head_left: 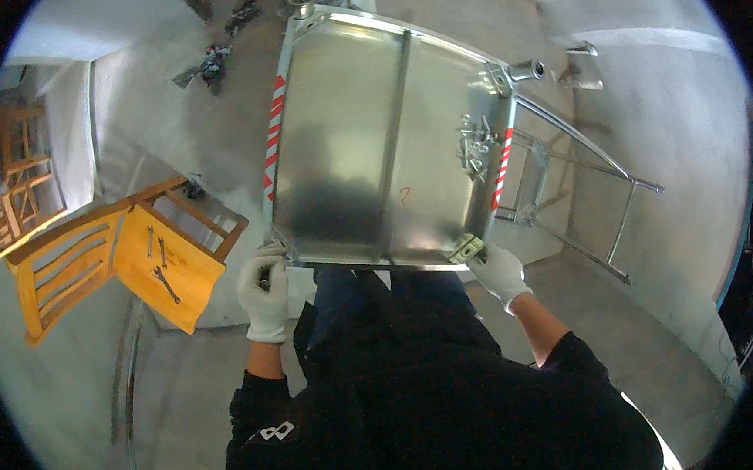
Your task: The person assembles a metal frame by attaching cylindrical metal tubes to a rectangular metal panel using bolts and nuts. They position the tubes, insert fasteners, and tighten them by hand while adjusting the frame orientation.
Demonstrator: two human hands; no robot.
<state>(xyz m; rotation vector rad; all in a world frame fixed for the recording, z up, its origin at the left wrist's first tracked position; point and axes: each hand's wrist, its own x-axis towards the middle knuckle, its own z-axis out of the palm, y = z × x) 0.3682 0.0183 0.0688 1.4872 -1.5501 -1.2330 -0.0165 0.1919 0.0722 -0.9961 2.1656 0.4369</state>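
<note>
A large metal platform (334,133) lies in front of me, with a crossbar down its middle and red-and-white striped tape along both sides. At its near left corner is my white-gloved left hand (264,297), fingers curled. Something small and dark shows between them, too small to name. My right hand (499,274), also gloved, is closed at the near right corner on a yellowish metal bracket (466,248); its fingertips are partly hidden. A cluster of loose metal fasteners (478,147) rests on the platform's right part.
Several wrenches (164,285) lie on a yellow wooden chair (146,251) at the left. To the right, a tubular metal frame (578,186) stands beside the platform. A round metal tube end (527,70) sticks out at the far right corner. Dark crumpled scraps (212,65) lie on the floor beyond.
</note>
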